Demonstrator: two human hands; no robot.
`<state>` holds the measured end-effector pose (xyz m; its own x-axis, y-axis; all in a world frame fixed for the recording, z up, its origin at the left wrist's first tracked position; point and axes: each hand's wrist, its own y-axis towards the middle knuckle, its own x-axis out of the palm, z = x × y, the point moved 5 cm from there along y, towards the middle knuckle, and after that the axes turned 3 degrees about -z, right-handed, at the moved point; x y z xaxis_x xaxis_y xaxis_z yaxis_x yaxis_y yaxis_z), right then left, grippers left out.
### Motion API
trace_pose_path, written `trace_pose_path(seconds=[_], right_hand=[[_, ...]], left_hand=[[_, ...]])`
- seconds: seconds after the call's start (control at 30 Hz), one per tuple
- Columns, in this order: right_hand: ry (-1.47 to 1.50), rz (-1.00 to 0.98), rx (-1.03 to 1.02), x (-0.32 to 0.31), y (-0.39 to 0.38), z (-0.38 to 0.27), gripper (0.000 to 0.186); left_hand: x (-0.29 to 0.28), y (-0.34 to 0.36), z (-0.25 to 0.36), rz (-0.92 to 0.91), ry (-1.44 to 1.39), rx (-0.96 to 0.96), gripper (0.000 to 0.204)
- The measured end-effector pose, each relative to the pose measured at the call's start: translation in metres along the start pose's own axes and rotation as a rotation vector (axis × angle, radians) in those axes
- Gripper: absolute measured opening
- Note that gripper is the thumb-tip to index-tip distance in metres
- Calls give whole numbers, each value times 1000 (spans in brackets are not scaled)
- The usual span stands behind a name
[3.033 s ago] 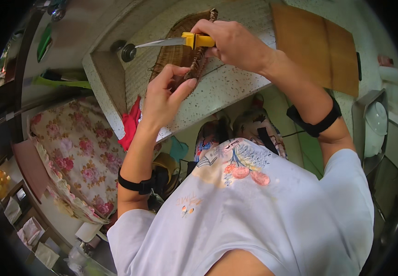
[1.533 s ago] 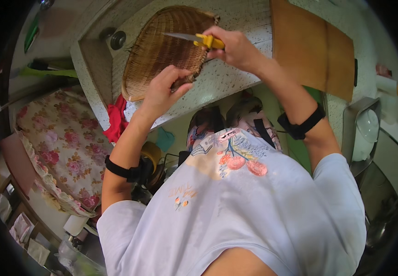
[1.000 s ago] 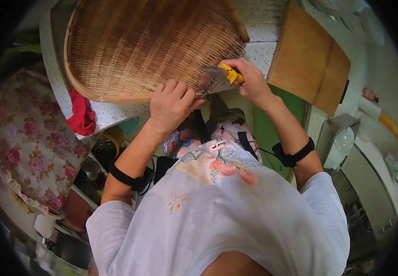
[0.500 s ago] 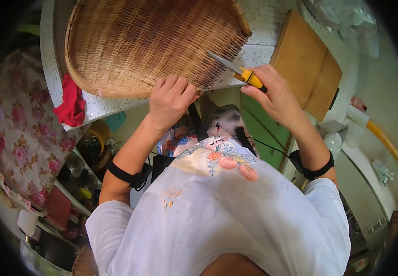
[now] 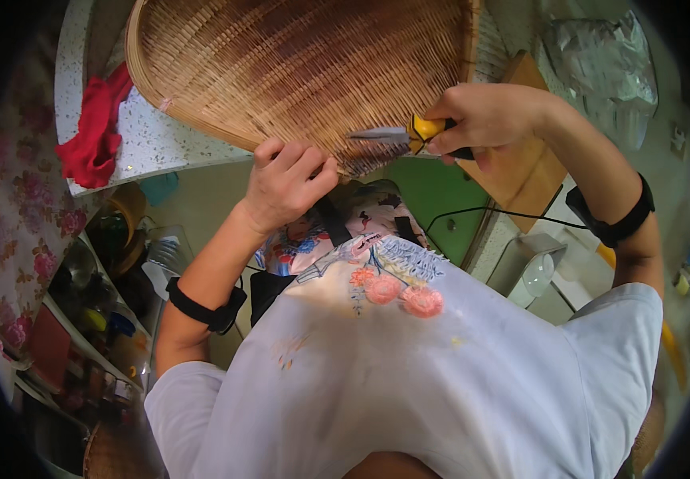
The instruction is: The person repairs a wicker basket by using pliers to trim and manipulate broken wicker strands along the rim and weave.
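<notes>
A woven bamboo winnowing basket lies over the counter's front edge, its open, frayed end toward the lower right. My left hand is closed on the near rim, its fingers curled over the edge. In my right hand are snips with pointed grey blades and a yellow-and-black handle. The blades point left and lie over the weave near the frayed end, to the right of my left hand. Whether the tips touch the weave I cannot tell.
A red cloth lies on the speckled counter to the left. On the right are a wooden board and a clear plastic bag. Below the counter is a green cabinet door. Crowded shelves stand at the lower left.
The basket has turned, its frayed end swinging nearer to me. My right hand has moved up with its elbow raised, levelling the snips. My left hand still grips the rim.
</notes>
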<state>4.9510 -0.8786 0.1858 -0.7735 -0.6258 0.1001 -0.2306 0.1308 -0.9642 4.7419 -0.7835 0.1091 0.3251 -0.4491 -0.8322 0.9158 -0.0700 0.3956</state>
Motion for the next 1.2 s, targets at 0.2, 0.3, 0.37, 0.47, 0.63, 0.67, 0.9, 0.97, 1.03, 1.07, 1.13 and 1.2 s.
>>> trace_pose_path(seconds=[0.2, 0.3, 0.37, 0.47, 0.63, 0.67, 0.9, 0.97, 1.03, 1.07, 1.13, 1.2], right_hand=[[174, -228, 5, 12, 29, 11, 28], [191, -300, 12, 14, 36, 8, 30], [182, -308, 26, 15, 38, 7, 31], [173, -319, 38, 16, 40, 8, 32], [183, -326, 31, 17, 38, 7, 32], [172, -317, 24, 16, 38, 5, 31], [142, -302, 24, 10, 38, -4, 29], [132, -302, 18, 9, 37, -4, 29], [123, -301, 13, 9, 36, -5, 29], [121, -294, 17, 10, 35, -5, 29], [116, -287, 20, 9, 35, -5, 29], [126, -297, -8, 11, 35, -7, 30]], left_hand=[[0, -9, -6, 24, -84, 57, 20], [-2, -3, -7, 74, -63, 91, 12], [-3, -3, -8, 97, -74, 102, 11], [-4, -3, -10, 98, -88, 99, 9], [-5, -1, -11, 83, -106, 103, 9], [-6, -1, -12, 81, -106, 103, 9], [-7, -3, -13, 37, -153, 87, 17], [-6, -3, -13, 27, -151, 89, 16], [-7, -2, -13, 23, -151, 92, 16], [-7, -2, -13, 20, -151, 96, 16], [-8, -2, -13, 20, -148, 94, 16], [-7, -1, -13, 19, -145, 92, 16]])
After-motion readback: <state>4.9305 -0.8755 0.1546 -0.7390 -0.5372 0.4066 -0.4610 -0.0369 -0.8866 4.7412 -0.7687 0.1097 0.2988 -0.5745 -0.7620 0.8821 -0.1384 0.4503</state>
